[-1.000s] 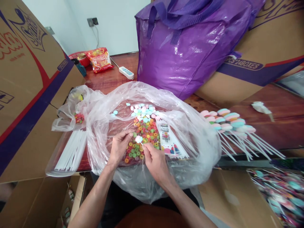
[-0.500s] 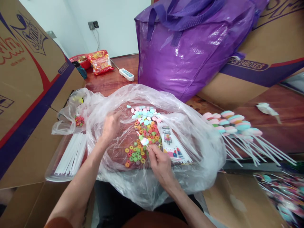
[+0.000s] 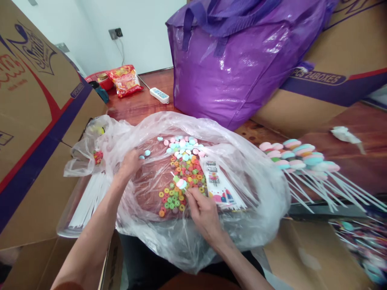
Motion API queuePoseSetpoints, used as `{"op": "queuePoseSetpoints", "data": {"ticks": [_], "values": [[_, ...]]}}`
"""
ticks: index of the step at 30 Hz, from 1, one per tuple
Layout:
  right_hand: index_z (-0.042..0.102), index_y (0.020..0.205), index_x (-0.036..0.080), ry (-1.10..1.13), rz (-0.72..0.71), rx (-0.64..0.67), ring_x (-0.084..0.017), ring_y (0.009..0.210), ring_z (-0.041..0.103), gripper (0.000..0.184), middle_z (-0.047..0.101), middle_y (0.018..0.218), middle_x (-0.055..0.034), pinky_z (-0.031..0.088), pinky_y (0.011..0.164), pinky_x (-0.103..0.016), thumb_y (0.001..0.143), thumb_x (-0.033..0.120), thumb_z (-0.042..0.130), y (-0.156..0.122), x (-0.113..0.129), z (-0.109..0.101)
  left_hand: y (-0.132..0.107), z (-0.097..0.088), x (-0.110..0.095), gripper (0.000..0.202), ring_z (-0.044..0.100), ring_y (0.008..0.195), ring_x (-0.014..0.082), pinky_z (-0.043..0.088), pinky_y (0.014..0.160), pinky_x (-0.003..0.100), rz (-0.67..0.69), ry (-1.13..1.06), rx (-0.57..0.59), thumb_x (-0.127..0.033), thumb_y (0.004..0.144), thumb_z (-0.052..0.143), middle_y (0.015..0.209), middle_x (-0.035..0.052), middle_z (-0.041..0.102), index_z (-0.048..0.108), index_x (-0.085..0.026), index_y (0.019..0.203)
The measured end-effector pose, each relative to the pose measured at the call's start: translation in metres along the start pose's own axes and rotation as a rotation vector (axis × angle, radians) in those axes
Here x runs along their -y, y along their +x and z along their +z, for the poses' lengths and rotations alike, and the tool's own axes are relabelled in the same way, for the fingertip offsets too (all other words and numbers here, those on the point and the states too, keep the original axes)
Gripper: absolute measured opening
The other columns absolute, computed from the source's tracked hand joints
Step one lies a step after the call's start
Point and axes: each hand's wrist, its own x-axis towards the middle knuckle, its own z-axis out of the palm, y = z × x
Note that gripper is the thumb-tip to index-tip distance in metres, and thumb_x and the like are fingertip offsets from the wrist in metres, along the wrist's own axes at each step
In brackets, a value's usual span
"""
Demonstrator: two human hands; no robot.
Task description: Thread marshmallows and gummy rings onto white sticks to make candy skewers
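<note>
A big clear plastic bag point(image 3: 260, 201) lies open on the wooden table, holding coloured ring candies point(image 3: 184, 177), pastel marshmallow pieces point(image 3: 183, 145) and printed paper sleeves point(image 3: 219, 181). My right hand point(image 3: 204, 211) pinches a white stick with a pink and green candy point(image 3: 180, 183) on its tip, over the rings. My left hand point(image 3: 130, 161) reaches to the bag's left side, fingers curled beside two loose blue pieces point(image 3: 145, 154); whether it grips one I cannot see.
Finished candy sticks point(image 3: 298, 161) lie in a row on the right. White sticks point(image 3: 87, 197) lie under plastic on the left. A purple bag point(image 3: 242, 64) and cardboard boxes point(image 3: 33, 100) ring the table. A power strip point(image 3: 160, 95) and snack packet point(image 3: 125, 80) sit at the back.
My left hand left the candy on the stick and moved up and left to the loose blue pieces. My right hand kept the stick, shifting slightly right.
</note>
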Motion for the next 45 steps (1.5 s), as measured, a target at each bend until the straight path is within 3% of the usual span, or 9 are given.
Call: {"op": "queuePoseSetpoints", "data": {"ticks": [4, 11, 18, 23, 26, 29, 35, 40, 45], "values": [[0.063, 0.088, 0.019, -0.006, -0.013, -0.005, -0.012, 0.057, 0.061, 0.022, 0.063, 0.067, 0.0015, 0.041, 0.057, -0.022, 0.101, 0.022, 0.046, -0.001, -0.001, 0.001, -0.008, -0.001, 0.004, 0.033, 0.065, 0.091, 0.0251, 0.048, 0.083, 0.032, 0.023, -0.011, 0.009, -0.013, 0.074, 0.056, 0.097, 0.0085, 0.074, 0.077, -0.02, 0.099], [0.064, 0.089, 0.018, -0.025, -0.04, -0.006, -0.013, 0.058, 0.062, 0.021, 0.065, 0.069, 0.0005, 0.042, 0.058, -0.022, 0.101, 0.021, 0.046, -0.001, -0.001, 0.002, -0.002, 0.002, -0.002, 0.024, 0.063, 0.073, 0.019, 0.047, 0.073, 0.028, -0.093, -0.259, -0.177, -0.023, 0.082, 0.054, 0.078, 0.0034, 0.07, 0.073, -0.017, 0.095], [0.064, 0.09, 0.018, -0.027, -0.047, -0.011, -0.013, 0.06, 0.064, 0.02, 0.067, 0.07, 0.0, 0.043, 0.058, -0.022, 0.1, 0.021, 0.046, -0.002, -0.001, 0.002, 0.013, 0.012, -0.012, 0.025, 0.065, 0.102, 0.0236, 0.046, 0.094, 0.032, 0.056, -0.173, -0.118, -0.013, 0.079, 0.058, 0.103, 0.0086, 0.074, 0.075, -0.021, 0.095], [0.064, 0.088, 0.018, -0.036, -0.038, -0.011, -0.013, 0.056, 0.062, 0.022, 0.065, 0.067, 0.0003, 0.042, 0.057, -0.023, 0.101, 0.021, 0.046, -0.003, -0.003, 0.002, 0.0, 0.0, -0.031, 0.021, 0.065, 0.079, 0.0181, 0.049, 0.079, 0.028, -0.023, -0.553, -0.175, -0.026, 0.083, 0.056, 0.082, 0.003, 0.071, 0.071, -0.018, 0.094], [0.064, 0.089, 0.018, -0.031, -0.042, -0.017, -0.013, 0.058, 0.062, 0.022, 0.066, 0.069, -0.0001, 0.042, 0.058, -0.023, 0.101, 0.021, 0.046, -0.002, -0.002, 0.002, -0.024, -0.001, -0.044, 0.026, 0.056, 0.057, 0.0131, 0.045, 0.059, 0.023, -0.009, -0.811, 0.051, -0.037, 0.084, 0.056, 0.063, -0.0017, 0.063, 0.068, -0.017, 0.094], [0.064, 0.089, 0.018, -0.02, -0.05, -0.013, -0.013, 0.059, 0.062, 0.021, 0.066, 0.071, -0.0002, 0.042, 0.059, -0.023, 0.101, 0.021, 0.046, -0.002, 0.0, 0.001, -0.048, 0.008, -0.053, 0.022, 0.052, 0.052, 0.0126, 0.043, 0.056, 0.023, 0.041, -0.731, 0.267, -0.034, 0.081, 0.058, 0.059, -0.0021, 0.062, 0.071, -0.017, 0.089], [0.062, 0.086, 0.019, -0.015, -0.057, -0.013, -0.013, 0.058, 0.061, 0.023, 0.064, 0.068, 0.0004, 0.041, 0.059, -0.023, 0.101, 0.022, 0.045, -0.001, 0.001, 0.001, -0.073, 0.018, -0.051, 0.031, 0.065, 0.094, 0.0218, 0.049, 0.09, 0.034, 0.055, -0.616, 0.035, -0.034, 0.086, 0.055, 0.097, 0.0066, 0.075, 0.076, -0.019, 0.102], [0.063, 0.085, 0.019, -0.035, -0.071, -0.026, -0.013, 0.057, 0.061, 0.023, 0.064, 0.067, 0.0001, 0.04, 0.059, -0.023, 0.1, 0.022, 0.045, -0.002, 0.0, 0.002, -0.085, 0.01, -0.043, 0.037, 0.069, 0.093, 0.022, 0.053, 0.089, 0.035, -0.028, -0.877, 0.001, -0.035, 0.084, 0.057, 0.102, 0.0066, 0.075, 0.072, -0.016, 0.112], [0.063, 0.085, 0.019, -0.05, -0.077, -0.028, -0.013, 0.056, 0.06, 0.023, 0.064, 0.066, 0.0001, 0.039, 0.057, -0.024, 0.1, 0.023, 0.045, -0.002, 0.0, 0.002, -0.095, 0.023, -0.056, 0.031, 0.07, 0.095, 0.0225, 0.054, 0.089, 0.035, -0.022, -0.824, -0.15, -0.028, 0.079, 0.067, 0.104, 0.0056, 0.076, 0.073, -0.02, 0.108]]}}
